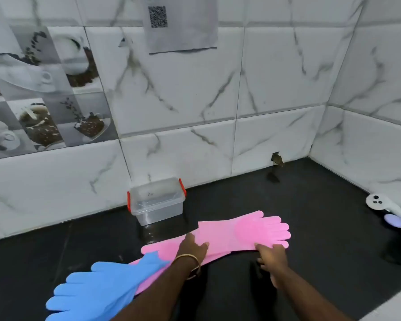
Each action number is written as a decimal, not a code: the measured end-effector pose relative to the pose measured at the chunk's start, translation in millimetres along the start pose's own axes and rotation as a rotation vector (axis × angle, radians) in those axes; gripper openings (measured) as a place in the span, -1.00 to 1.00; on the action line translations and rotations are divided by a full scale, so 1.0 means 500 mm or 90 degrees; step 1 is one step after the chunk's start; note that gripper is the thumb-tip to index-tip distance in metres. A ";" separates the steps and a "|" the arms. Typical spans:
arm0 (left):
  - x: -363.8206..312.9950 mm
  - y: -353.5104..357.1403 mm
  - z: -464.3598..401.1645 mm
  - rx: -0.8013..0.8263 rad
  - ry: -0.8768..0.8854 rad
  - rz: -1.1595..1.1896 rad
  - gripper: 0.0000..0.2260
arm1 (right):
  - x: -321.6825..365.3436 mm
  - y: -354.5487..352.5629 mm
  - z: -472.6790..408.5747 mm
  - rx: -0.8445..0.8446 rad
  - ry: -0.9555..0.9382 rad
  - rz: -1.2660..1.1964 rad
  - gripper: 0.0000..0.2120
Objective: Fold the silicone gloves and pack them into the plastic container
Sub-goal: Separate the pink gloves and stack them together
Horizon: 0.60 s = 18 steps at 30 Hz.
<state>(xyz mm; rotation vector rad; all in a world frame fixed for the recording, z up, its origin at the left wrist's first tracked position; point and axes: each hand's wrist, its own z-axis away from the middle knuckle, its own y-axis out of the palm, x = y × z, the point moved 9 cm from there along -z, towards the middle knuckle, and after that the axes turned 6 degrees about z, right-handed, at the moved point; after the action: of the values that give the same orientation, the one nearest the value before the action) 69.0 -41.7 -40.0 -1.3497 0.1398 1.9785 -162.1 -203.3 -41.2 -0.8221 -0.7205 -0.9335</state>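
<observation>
A pink silicone glove [245, 230] lies flat on the black counter [322, 228], fingers pointing right. My left hand [191, 245] presses flat on its cuff part. My right hand [271, 254] touches the glove's near edge below the palm, fingers extended. More pink silicone [148, 283] lies beneath it toward the lower left. A blue silicone glove [97, 288] lies at the lower left, partly over the pink. A clear plastic container [156, 201] with red clips stands open and empty against the tiled wall, behind the gloves.
A white controller [384, 206] and a small lilac round object [394, 220] lie at the counter's right side by the corner wall. A hole [277, 158] shows in the tiles at counter level. A white edge runs at the lower right.
</observation>
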 end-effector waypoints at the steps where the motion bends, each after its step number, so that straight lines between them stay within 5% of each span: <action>1: 0.013 0.018 -0.008 -0.011 -0.042 0.041 -0.42 | -0.007 -0.011 -0.017 0.012 0.025 -0.063 -0.66; 5: 0.030 0.053 -0.021 -0.044 -0.150 0.170 -0.51 | -0.027 -0.010 -0.073 0.088 0.111 -0.173 -0.67; 9: 0.019 0.078 -0.031 -0.076 -0.182 0.254 -0.83 | -0.012 -0.007 -0.098 0.047 0.115 -0.188 -0.50; 12: 0.007 0.087 -0.034 -0.100 -0.177 0.267 -0.84 | 0.008 -0.006 -0.115 0.044 0.069 -0.138 -0.42; 18: -0.008 0.074 0.022 -0.028 -0.174 0.285 -0.58 | 0.040 -0.027 -0.142 0.045 -0.063 0.061 -0.63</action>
<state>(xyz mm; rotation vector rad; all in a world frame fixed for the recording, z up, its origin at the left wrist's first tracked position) 38.5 -65.7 -42.5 -1.1288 0.2910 2.5320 -153.5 -276.2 -56.2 -0.8366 -0.7887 -0.7822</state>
